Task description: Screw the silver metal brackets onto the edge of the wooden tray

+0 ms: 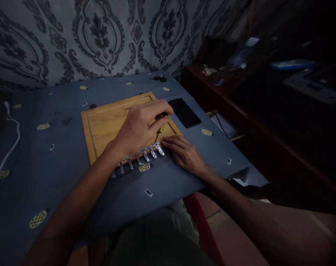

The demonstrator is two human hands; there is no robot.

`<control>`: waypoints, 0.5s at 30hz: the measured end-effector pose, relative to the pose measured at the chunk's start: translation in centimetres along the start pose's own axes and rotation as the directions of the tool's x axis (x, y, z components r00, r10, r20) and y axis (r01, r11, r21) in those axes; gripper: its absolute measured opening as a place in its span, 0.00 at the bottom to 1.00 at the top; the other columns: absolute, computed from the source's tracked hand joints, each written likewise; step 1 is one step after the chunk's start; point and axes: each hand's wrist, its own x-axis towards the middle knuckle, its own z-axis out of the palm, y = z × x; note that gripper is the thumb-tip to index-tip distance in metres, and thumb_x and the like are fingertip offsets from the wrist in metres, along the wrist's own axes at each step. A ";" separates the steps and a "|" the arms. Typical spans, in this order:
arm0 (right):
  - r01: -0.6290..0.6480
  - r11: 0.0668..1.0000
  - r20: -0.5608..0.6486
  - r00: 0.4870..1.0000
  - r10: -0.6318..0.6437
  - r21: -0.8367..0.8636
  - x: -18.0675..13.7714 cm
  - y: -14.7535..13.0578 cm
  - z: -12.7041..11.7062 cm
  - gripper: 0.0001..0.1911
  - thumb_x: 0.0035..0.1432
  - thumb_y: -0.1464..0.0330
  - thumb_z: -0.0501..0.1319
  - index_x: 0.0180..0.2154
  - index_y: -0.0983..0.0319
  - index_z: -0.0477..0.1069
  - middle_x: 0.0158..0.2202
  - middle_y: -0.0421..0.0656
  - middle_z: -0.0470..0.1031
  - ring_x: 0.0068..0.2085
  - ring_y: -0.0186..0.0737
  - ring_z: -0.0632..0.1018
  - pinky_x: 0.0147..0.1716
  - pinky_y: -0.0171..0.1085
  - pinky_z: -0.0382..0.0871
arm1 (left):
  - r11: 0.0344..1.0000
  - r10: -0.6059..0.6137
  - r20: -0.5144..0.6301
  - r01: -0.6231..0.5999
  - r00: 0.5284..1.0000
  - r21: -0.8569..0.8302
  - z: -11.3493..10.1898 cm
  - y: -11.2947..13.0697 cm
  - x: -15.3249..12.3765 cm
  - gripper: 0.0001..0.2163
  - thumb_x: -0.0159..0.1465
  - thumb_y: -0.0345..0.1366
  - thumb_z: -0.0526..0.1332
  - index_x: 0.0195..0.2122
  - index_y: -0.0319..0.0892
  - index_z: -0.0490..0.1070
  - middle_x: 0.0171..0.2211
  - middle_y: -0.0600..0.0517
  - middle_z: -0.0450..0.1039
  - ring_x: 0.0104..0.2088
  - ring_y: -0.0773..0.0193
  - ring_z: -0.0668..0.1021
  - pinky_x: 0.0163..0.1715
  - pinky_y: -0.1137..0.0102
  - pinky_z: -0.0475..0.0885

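My left hand (141, 120) is closed around a screwdriver (161, 129) with a yellow and black handle. Its shaft slants down to the right end of a strip with several shiny metal tabs (145, 156). This strip lies along the near edge of a wooden board (107, 125), its tabs sticking out over the tablecloth. On the right, my right hand (186, 153) lies low with fingers stretched out, fingertips beside the strip's last tab; whether they touch it I cannot tell. My left wrist partly covers the strip's left part.
A black phone (185, 112) lies right of the board on the blue tablecloth (65, 155). Keys (160, 78) lie at the back, and a white cable (16, 136) runs along the left. To the right stands a dark wooden piece of furniture (226, 99) with a plastic bottle (240, 59).
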 end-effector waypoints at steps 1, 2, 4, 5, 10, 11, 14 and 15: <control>-0.004 1.000 0.019 1.000 0.005 -0.018 0.0 0.0 0.1 0.25 0.71 0.74 0.52 0.65 0.55 0.68 0.60 0.49 0.77 0.60 0.51 0.76 0.57 0.57 0.77 | 1.000 0.002 -0.004 -0.002 1.000 0.002 0.1 0.0 0.0 0.07 0.67 0.24 0.62 0.39 0.43 0.76 0.38 0.52 0.81 0.39 0.64 0.82 0.43 0.68 0.78; -0.011 0.999 0.039 0.999 0.012 -0.037 0.1 0.0 0.1 0.25 0.71 0.74 0.52 0.66 0.55 0.68 0.60 0.49 0.77 0.60 0.51 0.76 0.57 0.57 0.76 | 1.000 0.002 -0.006 -0.002 1.000 0.004 0.1 0.1 0.0 0.07 0.67 0.24 0.62 0.39 0.42 0.76 0.38 0.52 0.81 0.39 0.64 0.82 0.43 0.68 0.78; -0.016 0.997 0.063 0.998 0.020 -0.072 0.1 0.0 0.3 0.25 0.71 0.74 0.53 0.66 0.54 0.68 0.60 0.48 0.77 0.60 0.52 0.75 0.57 0.57 0.76 | 1.000 0.002 -0.009 -0.002 1.000 0.005 0.2 0.2 0.0 0.06 0.67 0.25 0.62 0.39 0.42 0.77 0.38 0.52 0.82 0.39 0.65 0.82 0.43 0.68 0.78; -0.013 0.997 0.066 0.998 0.019 -0.082 0.1 0.1 0.4 0.25 0.71 0.73 0.53 0.65 0.54 0.69 0.60 0.48 0.77 0.60 0.52 0.76 0.57 0.57 0.76 | 1.000 0.003 -0.009 -0.003 1.000 0.005 0.3 0.3 0.0 0.06 0.67 0.25 0.62 0.39 0.42 0.77 0.38 0.51 0.82 0.39 0.65 0.82 0.43 0.68 0.78; -0.011 0.997 0.065 0.998 0.016 -0.071 0.0 0.2 0.6 0.26 0.71 0.73 0.53 0.67 0.53 0.68 0.61 0.48 0.77 0.60 0.53 0.75 0.57 0.59 0.76 | 1.000 0.019 -0.003 -0.019 1.000 0.017 0.4 0.4 0.0 0.06 0.68 0.25 0.62 0.39 0.42 0.77 0.38 0.51 0.82 0.39 0.65 0.83 0.43 0.69 0.78; -0.015 0.998 0.066 0.998 0.019 -0.067 0.0 0.3 0.6 0.26 0.71 0.73 0.53 0.67 0.52 0.68 0.61 0.47 0.77 0.60 0.53 0.75 0.57 0.59 0.76 | 1.000 0.018 -0.002 -0.018 1.000 0.018 0.5 0.4 0.0 0.06 0.68 0.25 0.62 0.40 0.42 0.77 0.39 0.51 0.82 0.40 0.64 0.83 0.43 0.69 0.79; -0.024 0.998 0.069 0.997 0.029 -0.063 0.0 0.3 0.6 0.27 0.71 0.74 0.54 0.67 0.51 0.68 0.61 0.46 0.77 0.60 0.53 0.75 0.57 0.60 0.76 | 1.000 0.013 0.004 -0.013 1.000 0.012 0.5 0.3 -0.1 0.06 0.68 0.25 0.62 0.41 0.42 0.77 0.40 0.50 0.83 0.41 0.64 0.83 0.44 0.68 0.79; -0.027 0.997 0.070 0.997 0.031 -0.066 0.0 0.3 0.6 0.27 0.71 0.74 0.54 0.67 0.51 0.68 0.61 0.47 0.77 0.60 0.53 0.75 0.57 0.60 0.76 | 1.000 0.015 0.004 -0.015 1.000 0.013 0.5 0.3 -0.1 0.06 0.68 0.25 0.63 0.41 0.42 0.77 0.40 0.50 0.83 0.41 0.64 0.83 0.44 0.67 0.80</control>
